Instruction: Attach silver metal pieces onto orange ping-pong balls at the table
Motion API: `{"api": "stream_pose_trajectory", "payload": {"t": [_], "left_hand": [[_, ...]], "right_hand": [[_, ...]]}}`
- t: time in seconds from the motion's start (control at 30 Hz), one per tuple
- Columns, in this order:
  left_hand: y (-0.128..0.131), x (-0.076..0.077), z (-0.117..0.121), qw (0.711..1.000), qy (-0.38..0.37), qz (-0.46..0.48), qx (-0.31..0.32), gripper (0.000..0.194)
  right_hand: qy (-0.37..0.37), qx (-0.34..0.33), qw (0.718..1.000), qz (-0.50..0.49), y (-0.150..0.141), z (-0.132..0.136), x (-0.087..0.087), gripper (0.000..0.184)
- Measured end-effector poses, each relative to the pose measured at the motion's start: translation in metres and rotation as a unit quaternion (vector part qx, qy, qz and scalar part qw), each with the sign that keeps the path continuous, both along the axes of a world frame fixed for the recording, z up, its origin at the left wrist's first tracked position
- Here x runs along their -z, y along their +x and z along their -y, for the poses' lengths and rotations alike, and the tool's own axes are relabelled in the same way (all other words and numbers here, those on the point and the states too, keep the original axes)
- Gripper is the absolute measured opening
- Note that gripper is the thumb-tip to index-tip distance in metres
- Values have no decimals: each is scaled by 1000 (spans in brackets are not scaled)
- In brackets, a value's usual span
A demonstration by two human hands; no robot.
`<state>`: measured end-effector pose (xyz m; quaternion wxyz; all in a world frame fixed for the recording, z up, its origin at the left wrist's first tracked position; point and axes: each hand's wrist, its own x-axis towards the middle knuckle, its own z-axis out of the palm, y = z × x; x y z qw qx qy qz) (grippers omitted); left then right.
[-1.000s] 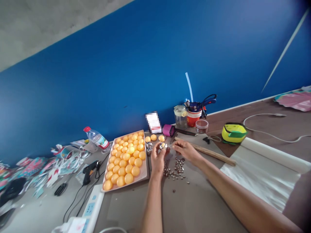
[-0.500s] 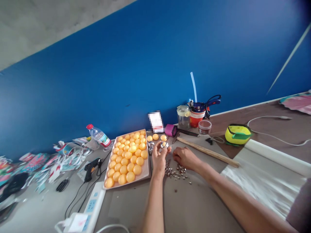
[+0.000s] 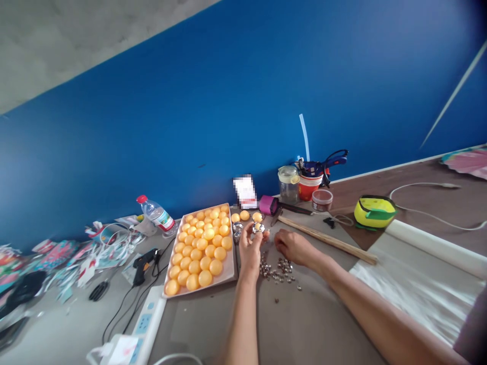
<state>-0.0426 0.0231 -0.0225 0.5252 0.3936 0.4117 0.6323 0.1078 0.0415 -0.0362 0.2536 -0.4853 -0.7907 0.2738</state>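
My left hand [image 3: 250, 249] is raised over the table with its fingers closed around a small yellow ball partly covered in shiny silver studs [image 3: 258, 228]. My right hand [image 3: 293, 247] rests lower, just right of it, fingers curled over a loose pile of small silver studs [image 3: 278, 269]; whether it pinches one I cannot see. A pink tray [image 3: 230, 274] full of yellow balls [image 3: 198, 249] lies directly left of my left hand. A few more yellow balls [image 3: 244, 216] sit behind the hands.
Behind stand a glass jar [image 3: 288, 184], a red cup of tools [image 3: 309, 183], a small tub [image 3: 321, 199] and a magenta tape roll [image 3: 268, 205]. A wooden stick [image 3: 327, 239], a yellow-green pouch [image 3: 374, 211], a water bottle [image 3: 157, 215], a glue gun [image 3: 144, 260], a power strip [image 3: 144, 324].
My right hand dropped from beside the studded ball down to the stud pile. My left hand kept holding the ball. The view shifted slightly.
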Motion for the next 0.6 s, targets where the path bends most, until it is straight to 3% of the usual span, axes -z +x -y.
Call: {"api": "stream_pose_trajectory", "payload": {"t": [0.07, 0.17, 0.27, 0.4, 0.6], "left_hand": [[-1, 0, 1, 1000, 1, -12, 4, 44], [-1, 0, 2, 999, 1, -32, 9, 43], [1, -2, 3, 999, 0, -45, 14, 41], [3, -3, 4, 998, 9, -56, 37, 42], [1, 4, 2, 993, 24, -120, 5, 43]], "right_hand": [[-39, 16, 991, -127, -2, 0, -4, 10], [-113, 37, 947, -300, -5, 3, -13, 14], [-128, 42, 907, -399, -10, 6, -20, 20], [-134, 49, 894, -425, -15, 7, -21, 21], [-122, 77, 912, -385, -19, 7, -19, 15]]}}
